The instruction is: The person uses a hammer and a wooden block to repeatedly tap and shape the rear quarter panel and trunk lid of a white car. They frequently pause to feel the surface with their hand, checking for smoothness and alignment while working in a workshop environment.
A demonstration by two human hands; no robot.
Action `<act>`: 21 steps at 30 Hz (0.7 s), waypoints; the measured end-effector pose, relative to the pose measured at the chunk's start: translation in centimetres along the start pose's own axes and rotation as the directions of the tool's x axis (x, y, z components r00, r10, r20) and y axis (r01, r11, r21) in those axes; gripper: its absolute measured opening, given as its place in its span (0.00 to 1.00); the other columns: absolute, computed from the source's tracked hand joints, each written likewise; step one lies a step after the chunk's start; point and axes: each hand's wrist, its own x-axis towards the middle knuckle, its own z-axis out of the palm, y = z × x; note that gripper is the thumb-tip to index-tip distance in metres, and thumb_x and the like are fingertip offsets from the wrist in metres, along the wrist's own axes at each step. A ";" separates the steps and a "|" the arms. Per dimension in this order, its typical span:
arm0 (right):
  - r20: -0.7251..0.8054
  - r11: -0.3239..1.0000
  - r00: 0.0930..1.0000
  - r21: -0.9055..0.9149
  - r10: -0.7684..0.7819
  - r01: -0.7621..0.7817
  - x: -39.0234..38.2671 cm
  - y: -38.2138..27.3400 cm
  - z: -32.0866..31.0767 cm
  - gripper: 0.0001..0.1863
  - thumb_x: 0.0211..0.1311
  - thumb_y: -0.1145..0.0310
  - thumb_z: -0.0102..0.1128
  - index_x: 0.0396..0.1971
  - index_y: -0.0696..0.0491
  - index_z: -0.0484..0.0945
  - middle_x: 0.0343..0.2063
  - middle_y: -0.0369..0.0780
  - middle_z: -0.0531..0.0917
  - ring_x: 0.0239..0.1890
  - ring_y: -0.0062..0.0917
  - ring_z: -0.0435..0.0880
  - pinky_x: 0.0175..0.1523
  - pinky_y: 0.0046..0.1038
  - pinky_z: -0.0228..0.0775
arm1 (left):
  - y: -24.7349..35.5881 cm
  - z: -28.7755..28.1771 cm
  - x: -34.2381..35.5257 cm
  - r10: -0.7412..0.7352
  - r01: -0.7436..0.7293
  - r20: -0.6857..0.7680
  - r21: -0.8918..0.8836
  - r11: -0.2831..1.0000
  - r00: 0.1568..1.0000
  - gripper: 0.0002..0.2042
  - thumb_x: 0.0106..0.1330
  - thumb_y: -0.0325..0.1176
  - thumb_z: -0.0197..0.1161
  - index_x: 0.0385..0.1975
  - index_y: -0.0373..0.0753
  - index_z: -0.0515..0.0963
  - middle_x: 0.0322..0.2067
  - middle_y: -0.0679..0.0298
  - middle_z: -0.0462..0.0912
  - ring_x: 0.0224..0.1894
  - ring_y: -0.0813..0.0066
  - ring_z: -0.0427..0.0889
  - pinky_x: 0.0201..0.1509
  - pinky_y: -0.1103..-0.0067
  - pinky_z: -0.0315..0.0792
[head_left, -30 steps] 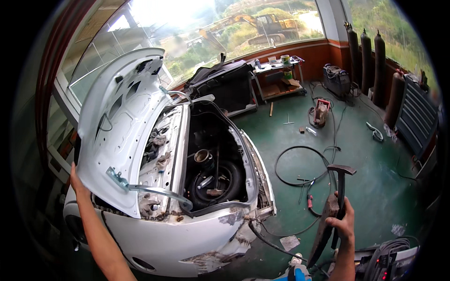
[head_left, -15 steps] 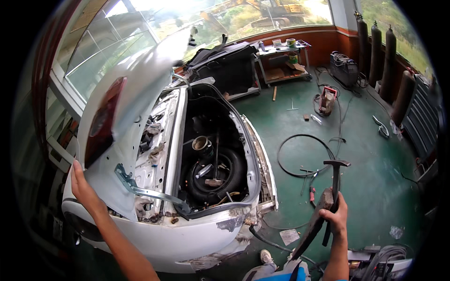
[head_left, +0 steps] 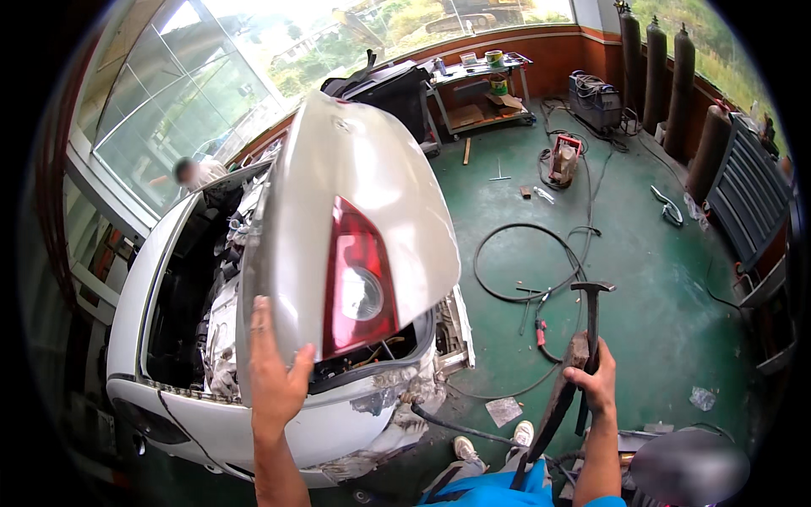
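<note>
My left hand [head_left: 277, 372] lies flat with fingers stretched against the edge of a pale car trunk lid [head_left: 389, 186]. The lid carries a red and clear tail light [head_left: 359, 283] and covers most of the trunk opening. My right hand [head_left: 597, 380] is closed round the handle of a hammer [head_left: 594, 313], head up. The same hand also grips a long, worn, dark bar [head_left: 553, 414], which looks like wood and slants down towards my body. Below the lid, the white car's rear panel [head_left: 321, 435] has scraped, bare patches at its right corner.
A coiled black hose [head_left: 481, 266] and a T-shaped tool [head_left: 525, 308] lie on the green floor. A welding machine [head_left: 596, 101], several gas cylinders [head_left: 655, 76] and a work cart [head_left: 473, 118] stand at the back. Another person [head_left: 198, 173] is beyond the car's far side.
The trunk lid has swung down over the trunk, hiding the tyre inside. My left hand has moved right with it. The right hand keeps its hold, and the view has shifted.
</note>
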 end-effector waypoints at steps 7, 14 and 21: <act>0.095 0.999 0.995 -0.013 0.037 -0.036 1.6 1.1 -0.6 0.39 0.38 0.57 0.81 0.52 0.59 0.75 0.37 0.35 0.80 0.38 0.22 0.80 0.46 0.26 0.75 | -3.7 10.3 11.3 -0.109 0.089 0.229 0.097 0.991 0.967 0.47 0.68 0.58 0.60 0.74 0.26 0.53 0.75 0.38 0.53 0.79 0.46 0.50 0.80 0.62 0.48; 0.126 0.999 0.991 -0.028 0.035 -0.032 1.9 4.3 -2.3 0.43 0.39 0.51 0.78 0.55 0.60 0.75 0.39 0.35 0.78 0.39 0.22 0.78 0.46 0.25 0.72 | 0.3 19.9 10.9 -0.251 0.186 0.245 0.261 0.947 0.936 0.46 0.70 0.56 0.58 0.78 0.33 0.46 0.78 0.43 0.43 0.81 0.46 0.41 0.81 0.54 0.41; 0.203 0.998 0.979 -0.068 0.027 -0.013 0.8 3.1 -1.6 0.36 0.46 0.55 0.73 0.54 0.59 0.74 0.33 0.32 0.76 0.31 0.17 0.74 0.35 0.21 0.66 | -2.6 28.4 6.5 -0.255 0.192 0.116 0.387 0.902 0.960 0.41 0.69 0.46 0.59 0.77 0.33 0.51 0.78 0.44 0.48 0.80 0.47 0.46 0.81 0.55 0.42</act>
